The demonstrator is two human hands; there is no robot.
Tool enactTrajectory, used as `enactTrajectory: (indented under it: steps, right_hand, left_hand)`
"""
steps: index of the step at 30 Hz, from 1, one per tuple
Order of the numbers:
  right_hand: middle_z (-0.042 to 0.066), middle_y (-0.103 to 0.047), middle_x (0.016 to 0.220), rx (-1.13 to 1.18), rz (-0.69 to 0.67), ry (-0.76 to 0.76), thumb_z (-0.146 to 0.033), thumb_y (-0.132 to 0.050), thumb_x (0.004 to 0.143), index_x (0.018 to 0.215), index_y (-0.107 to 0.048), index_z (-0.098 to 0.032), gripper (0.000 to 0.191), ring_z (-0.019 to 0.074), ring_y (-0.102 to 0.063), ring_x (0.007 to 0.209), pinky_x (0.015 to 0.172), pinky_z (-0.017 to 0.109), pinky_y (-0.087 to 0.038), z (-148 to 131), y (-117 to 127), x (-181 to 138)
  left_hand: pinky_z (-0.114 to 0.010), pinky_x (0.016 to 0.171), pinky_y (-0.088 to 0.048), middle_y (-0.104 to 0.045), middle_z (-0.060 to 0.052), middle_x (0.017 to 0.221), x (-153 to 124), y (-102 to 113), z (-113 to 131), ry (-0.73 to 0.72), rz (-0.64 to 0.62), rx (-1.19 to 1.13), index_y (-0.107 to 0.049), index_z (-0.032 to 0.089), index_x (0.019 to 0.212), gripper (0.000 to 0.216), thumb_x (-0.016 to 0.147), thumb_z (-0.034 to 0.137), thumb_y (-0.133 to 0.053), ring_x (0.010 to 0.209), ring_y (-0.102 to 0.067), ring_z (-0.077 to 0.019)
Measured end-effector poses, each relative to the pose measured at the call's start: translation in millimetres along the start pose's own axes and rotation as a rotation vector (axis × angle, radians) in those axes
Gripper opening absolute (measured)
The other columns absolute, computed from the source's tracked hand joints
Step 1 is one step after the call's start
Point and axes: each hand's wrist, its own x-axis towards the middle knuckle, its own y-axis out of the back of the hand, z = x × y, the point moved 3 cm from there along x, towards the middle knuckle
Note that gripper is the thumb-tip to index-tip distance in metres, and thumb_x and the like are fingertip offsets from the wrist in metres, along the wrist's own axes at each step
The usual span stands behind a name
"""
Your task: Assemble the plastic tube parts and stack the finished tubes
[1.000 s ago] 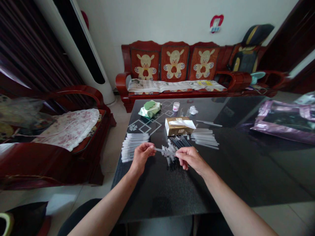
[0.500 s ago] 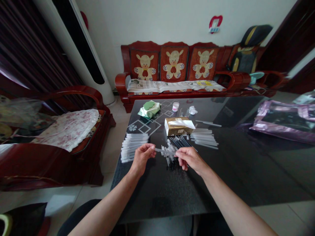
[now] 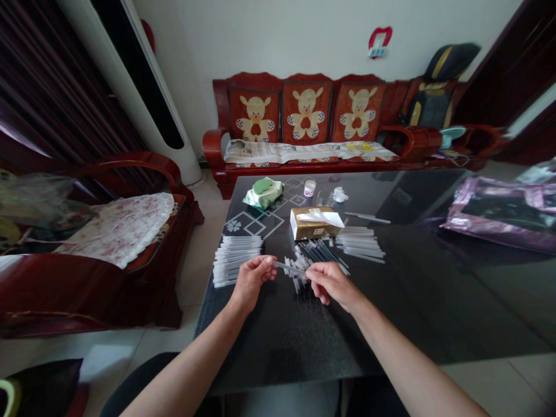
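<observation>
Between my two hands a slim, whitish translucent pen barrel (image 3: pixel 289 267) is stretched sideways above the table. My left hand (image 3: pixel 252 282) pinches its left end between thumb and fingers. At the other end, my right hand (image 3: pixel 332 282) is closed on it, fingers curled; a small part there may be hidden by the fingertips. Just left lies a row of similar white barrels (image 3: pixel 234 260). Thin dark refills (image 3: pixel 320 252) lie beyond my right hand, and small whitish pieces like caps (image 3: pixel 299 285) are scattered below the held barrel. More white barrels (image 3: pixel 360 244) are to the right.
A gold tissue box (image 3: pixel 315 230) stands behind the refills on the dark table (image 3: pixel 278 347). Farther back are green wipes (image 3: pixel 263 194), a small white tub (image 3: pixel 310 188) and a crumpled tissue (image 3: pixel 340 194). A purple-edged plastic bag (image 3: pixel 499 214) lies at right.
My right hand has shifted slightly left, closer to my left hand, so a shorter stretch of barrel shows between them. My left hand has barely moved.
</observation>
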Motion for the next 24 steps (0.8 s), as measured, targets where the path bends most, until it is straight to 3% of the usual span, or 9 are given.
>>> enactTrajectory:
  steps: [4,9,15,24]
  right_hand:
    - [-0.006,-0.044,0.046,-0.147,0.044,0.085,-0.043,-0.053,0.084,0.08,-0.065,-0.012,0.033,0.0052,-0.036,0.037,0.036,0.017,-0.024,-5.7,-8.1,-0.1]
    - [0.0,-0.058,0.062,-0.379,0.1,0.314,-0.036,-0.051,0.087,0.079,-0.067,-0.015,0.027,0.0104,-0.05,0.056,0.052,0.021,-0.034,-22.6,-18.4,-5.8]
    - [0.002,-0.059,0.061,-0.632,0.177,0.383,-0.036,-0.048,0.09,0.079,-0.066,-0.019,0.027,0.0144,-0.052,0.057,0.058,0.026,-0.034,-27.8,-26.3,-12.7]
    - [0.0,-0.051,0.055,-0.289,0.119,0.323,-0.038,-0.049,0.088,0.066,-0.064,-0.017,0.033,0.0126,-0.045,0.053,0.053,0.024,-0.032,-17.9,-23.5,-5.1]
  left_hand:
    - [-0.019,0.055,-0.046,-0.063,-0.003,0.068,-0.8,0.7,-5.1,0.021,-0.001,0.01,-0.071,0.01,0.085,0.027,0.072,0.034,-0.073,0.057,-0.056,-0.0084]
    - [-0.018,0.054,-0.045,-0.062,-0.003,0.065,-4.8,-2.4,-13.1,0.066,-0.014,0.003,-0.071,0.01,0.082,0.028,0.073,0.037,-0.072,0.055,-0.055,-0.0074]
    - [-0.016,0.053,-0.043,-0.061,-0.002,0.064,-8.3,-4.2,-17.9,0.122,-0.013,-0.041,-0.071,0.011,0.08,0.027,0.072,0.036,-0.074,0.053,-0.053,-0.0057]
    - [-0.017,0.053,-0.043,-0.064,-0.003,0.065,-9.0,-6.3,-17.6,0.125,-0.011,-0.061,-0.072,0.01,0.08,0.028,0.069,0.036,-0.076,0.054,-0.053,-0.0055]
